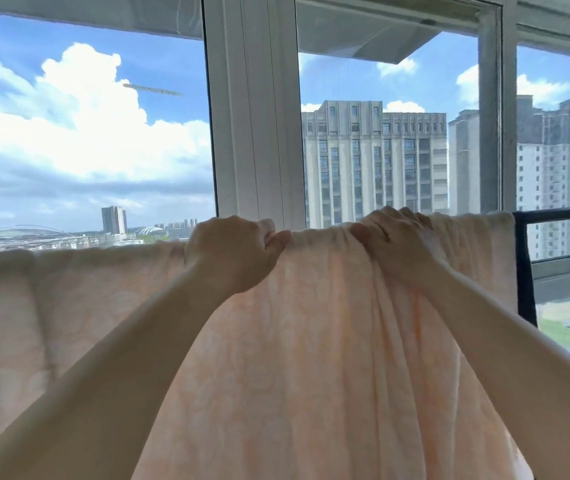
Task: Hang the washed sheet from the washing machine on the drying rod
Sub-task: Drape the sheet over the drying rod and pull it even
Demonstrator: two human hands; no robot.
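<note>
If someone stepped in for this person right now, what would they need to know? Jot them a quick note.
Left hand: fingers curled over the top edge of the sheet, gripping it.
Right hand: also gripping the top edge, just to the right, where the cloth is bunched into folds.
Sheet: the peach sheet is already draped along a horizontal line in front of the window frame; the drying rod itself is hidden under the cloth. Its right end stops near the black railing.
Done: the sheet is up and hanging.
Left: probably spread the bunched folds between the hands, then let go.
</note>
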